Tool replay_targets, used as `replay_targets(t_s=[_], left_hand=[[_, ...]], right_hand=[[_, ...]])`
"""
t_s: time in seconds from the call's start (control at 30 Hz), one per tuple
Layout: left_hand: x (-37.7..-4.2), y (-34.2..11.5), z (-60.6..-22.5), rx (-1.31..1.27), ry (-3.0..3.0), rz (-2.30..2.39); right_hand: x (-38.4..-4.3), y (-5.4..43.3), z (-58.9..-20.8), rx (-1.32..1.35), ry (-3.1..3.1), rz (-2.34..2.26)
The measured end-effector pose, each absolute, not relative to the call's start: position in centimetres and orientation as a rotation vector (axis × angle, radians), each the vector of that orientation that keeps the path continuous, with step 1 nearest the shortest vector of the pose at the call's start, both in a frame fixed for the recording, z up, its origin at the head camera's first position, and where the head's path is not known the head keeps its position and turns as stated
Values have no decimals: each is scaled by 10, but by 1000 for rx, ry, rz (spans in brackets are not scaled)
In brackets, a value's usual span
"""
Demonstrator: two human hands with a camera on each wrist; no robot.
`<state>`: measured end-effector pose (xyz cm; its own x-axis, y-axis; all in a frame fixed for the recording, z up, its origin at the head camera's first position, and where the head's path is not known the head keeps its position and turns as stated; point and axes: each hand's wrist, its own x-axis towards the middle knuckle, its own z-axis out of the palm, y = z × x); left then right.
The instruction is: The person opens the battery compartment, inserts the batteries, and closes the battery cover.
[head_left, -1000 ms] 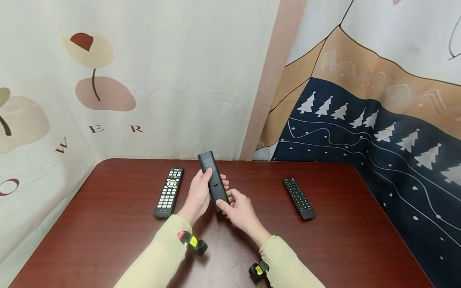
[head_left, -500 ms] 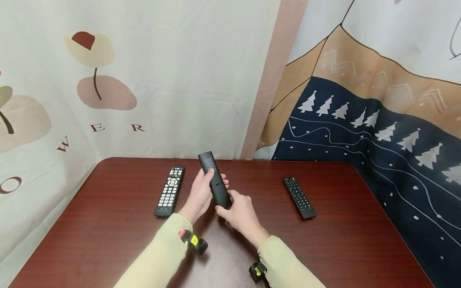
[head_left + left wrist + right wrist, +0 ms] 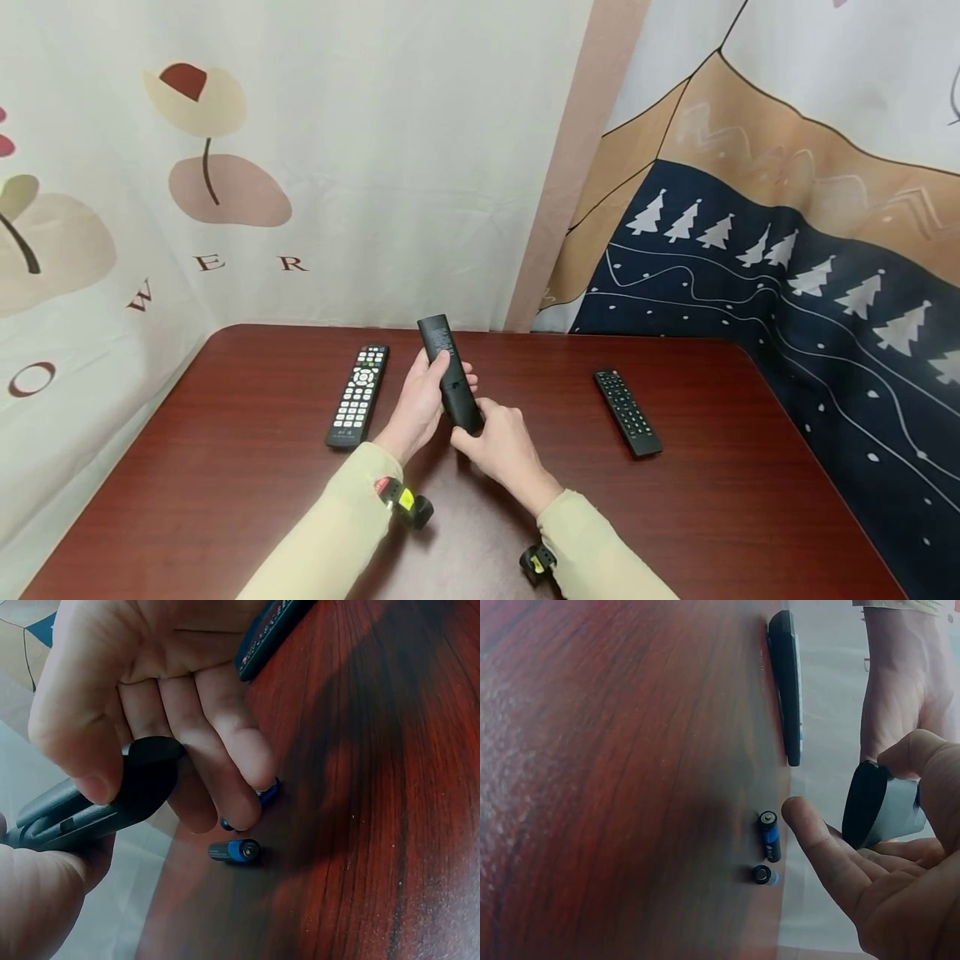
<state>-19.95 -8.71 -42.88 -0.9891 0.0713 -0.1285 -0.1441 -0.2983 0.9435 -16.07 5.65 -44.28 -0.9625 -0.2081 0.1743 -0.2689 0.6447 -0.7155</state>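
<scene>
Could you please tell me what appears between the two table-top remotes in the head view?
The head view shows the left hand holding a black remote and the right hand at its lower end, with table showing on either side.

The left hand (image 3: 420, 406) grips a tilted remote (image 3: 456, 392); the right hand (image 3: 501, 446) pinches its five-o'clock end. A white-keyed remote (image 3: 357, 398) lies at nine o'clock from it, a dark-keyed remote (image 3: 628, 415) at three o'clock.

Passage: tabletop (image 3: 720, 517), between right hand (image 3: 504, 446) and right remote (image 3: 628, 414). Obstacles: left remote (image 3: 357, 397), just beside left hand (image 3: 417, 407); held remote (image 3: 453, 383), between hands; two batteries (image 3: 769, 835), near hands; curtain (image 3: 412, 183), far edge.
</scene>
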Motion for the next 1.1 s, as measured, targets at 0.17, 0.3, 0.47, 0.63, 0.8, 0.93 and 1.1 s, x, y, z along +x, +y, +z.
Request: replay_targets(t_s=[0.17,0.3,0.47,0.63,0.8,0.93,1.1], left_hand=[[-200,-89,-427,-120,1788,2426],[-200,-90,-425,-134,1793,2428],[-201,-91,-425,-145,1782,2437],[-201,-91,-425,-144,1789,2434],[-202,-92,-426,-136,1783,2429],[-202,-93,-427,-129,1777,2440],[-203,-93,-427,-127,1775,2447]], right_hand=[[-160,59,-443,394,-2786,1261],[-160,63,-444,383,-2774,1274],[-160,67,-445,381,-2752,1255],[-160,71,-444,376,-2741,1227],[-162,76,-445,376,-2727,1171],[-164,81,-446,394,-2702,1106],[-165,85,-448,381,-2684,1062]])
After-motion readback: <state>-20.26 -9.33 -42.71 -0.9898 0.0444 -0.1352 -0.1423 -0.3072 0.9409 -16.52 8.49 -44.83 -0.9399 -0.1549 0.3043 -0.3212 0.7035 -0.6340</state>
